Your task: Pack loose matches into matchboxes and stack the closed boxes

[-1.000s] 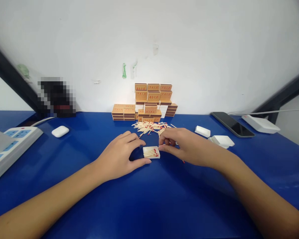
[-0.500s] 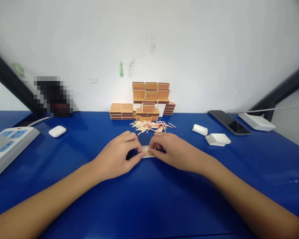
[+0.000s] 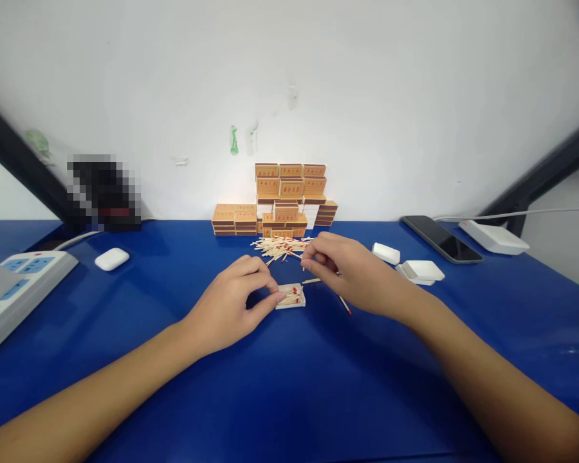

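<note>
My left hand (image 3: 244, 299) pinches the left end of a small white matchbox tray (image 3: 289, 307), its thumb and forefinger closed on that end. Red-tipped matches (image 3: 292, 296) lie inside the tray. Up and to the right, my right hand (image 3: 340, 267) is at the right side of a loose pile of matches (image 3: 277, 245). Its thumb and forefinger are brought together, and a thin stick shows beside the tips; whether it is gripped cannot be made out. Single loose matches, one with a red head (image 3: 345, 305), lie beneath the right hand.
Behind the pile, orange matchboxes (image 3: 291, 188) stand stacked against the wall, with more boxes (image 3: 235, 218) to the left. White trays (image 3: 422, 270) and a phone (image 3: 441, 238) lie on the right. A white earbud case (image 3: 112, 259) and power strip (image 3: 33, 276) occupy the left.
My right hand has left the tray and moved up and right to the match pile. The tray's matches and loose matches on the table now show. My left hand stays at the tray.
</note>
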